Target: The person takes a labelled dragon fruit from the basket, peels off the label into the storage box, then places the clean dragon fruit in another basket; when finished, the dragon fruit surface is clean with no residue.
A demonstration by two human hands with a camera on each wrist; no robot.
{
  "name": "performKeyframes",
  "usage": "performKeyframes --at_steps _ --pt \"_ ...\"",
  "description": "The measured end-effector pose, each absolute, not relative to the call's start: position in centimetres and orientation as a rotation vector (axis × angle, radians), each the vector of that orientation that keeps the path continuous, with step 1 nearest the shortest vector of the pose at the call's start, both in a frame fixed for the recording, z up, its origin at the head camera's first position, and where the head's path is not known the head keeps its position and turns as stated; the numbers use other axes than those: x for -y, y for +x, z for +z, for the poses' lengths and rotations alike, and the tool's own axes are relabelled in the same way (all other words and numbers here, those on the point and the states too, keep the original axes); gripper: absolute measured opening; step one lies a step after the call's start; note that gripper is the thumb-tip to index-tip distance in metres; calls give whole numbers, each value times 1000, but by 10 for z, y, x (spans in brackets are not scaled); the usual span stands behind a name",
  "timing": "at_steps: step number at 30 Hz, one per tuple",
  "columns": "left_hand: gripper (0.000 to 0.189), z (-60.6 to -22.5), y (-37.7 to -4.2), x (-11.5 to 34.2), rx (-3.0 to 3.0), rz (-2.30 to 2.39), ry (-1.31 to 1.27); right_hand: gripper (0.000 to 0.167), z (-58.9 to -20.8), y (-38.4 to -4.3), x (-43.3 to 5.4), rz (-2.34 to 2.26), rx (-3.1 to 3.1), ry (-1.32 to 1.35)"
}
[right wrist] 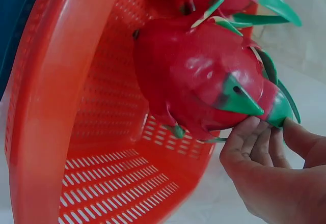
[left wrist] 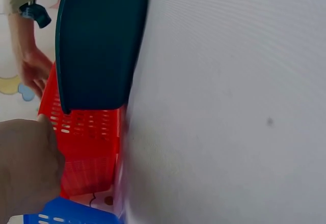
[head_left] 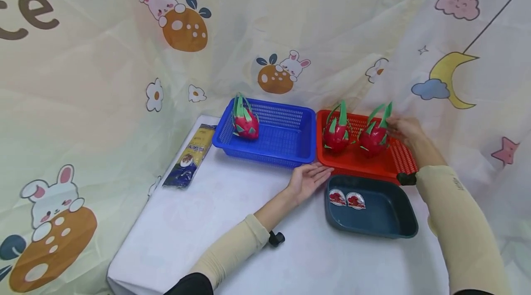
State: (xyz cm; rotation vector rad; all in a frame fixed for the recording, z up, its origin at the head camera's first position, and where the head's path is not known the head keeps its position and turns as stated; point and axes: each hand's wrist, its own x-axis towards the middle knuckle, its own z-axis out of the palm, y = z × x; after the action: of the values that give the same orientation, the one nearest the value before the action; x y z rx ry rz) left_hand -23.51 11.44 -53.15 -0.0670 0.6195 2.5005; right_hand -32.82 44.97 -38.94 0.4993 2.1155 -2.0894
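Note:
In the right wrist view, my right hand (right wrist: 277, 170) pinches the green tip of a pink dragon fruit (right wrist: 204, 76) between thumb and fingers. This dragon fruit (head_left: 374, 138) is over the right part of the red basket (head_left: 352, 166). Beside it, to the left in the same basket, sits another dragon fruit (head_left: 336, 136) with green leaves. My left hand (head_left: 306, 181) is palm up, fingers extended, with its fingertips at the red basket's near left corner. The left wrist view shows the left hand (left wrist: 30, 165) from behind, its fingertips hidden.
A blue basket (head_left: 274, 152) holding a third dragon fruit (head_left: 246, 122) adjoins the red one. In front of the red basket stands a dark teal tray (head_left: 381, 214) with two round stickers (head_left: 355, 200). A yellow-and-blue packet (head_left: 191, 154) lies at the table's left edge. Printed cloth hangs behind.

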Motion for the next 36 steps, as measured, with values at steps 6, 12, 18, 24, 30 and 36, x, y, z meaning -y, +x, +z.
performKeyframes --at_steps 6,12,18,24,30,36 --pt "51 -532 -236 -115 -613 2490 -72 24 -400 -337 -449 -2098 -2101 458" --pt "50 -533 -237 -113 -589 2474 -58 39 -413 -344 -448 -1988 -2168 460" --pt "49 -533 -237 -111 -574 2463 -57 66 -417 -350 -444 -1848 -2214 480" --pt "49 -534 -237 -105 -609 2456 -10 73 -418 -350 -439 -1804 -2324 555" --pt "56 -534 -234 -87 -673 2409 30 79 -418 -338 -435 -1512 -2660 634" --pt "60 -534 -227 -55 -776 2372 103 70 -410 -331 -415 -1265 -2973 654"
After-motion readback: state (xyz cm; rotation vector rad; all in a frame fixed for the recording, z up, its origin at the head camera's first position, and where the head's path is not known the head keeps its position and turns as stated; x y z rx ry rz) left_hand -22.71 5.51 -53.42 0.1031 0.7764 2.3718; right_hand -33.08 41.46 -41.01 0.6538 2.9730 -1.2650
